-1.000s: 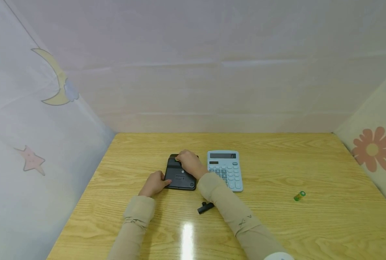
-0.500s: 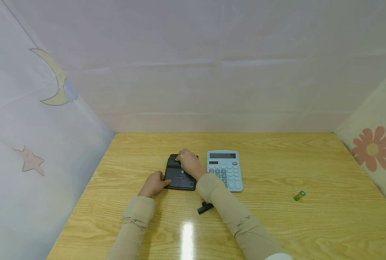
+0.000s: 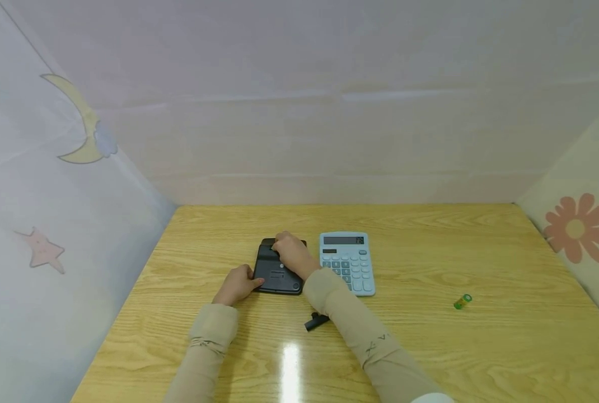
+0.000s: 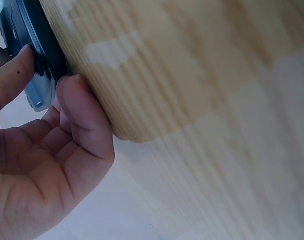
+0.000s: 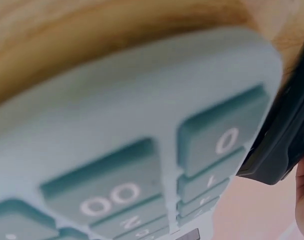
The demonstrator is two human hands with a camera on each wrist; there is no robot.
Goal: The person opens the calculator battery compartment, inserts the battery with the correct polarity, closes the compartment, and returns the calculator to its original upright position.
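Changing almost nothing over the last second, in the head view the left hand (image 3: 235, 284) pinches the black device (image 3: 278, 277) by its near left corner on the desk (image 3: 420, 252) while the right hand (image 3: 293, 253) curls over its far edge, any hold hidden; the work seems mid-step. A battery (image 3: 462, 301) and black piece (image 3: 316, 322) lie apart, unmoved. The left wrist view shows thumb above, bent finger beside. The right wrist view shows the blue calculator (image 3: 347, 258), the device just beyond.
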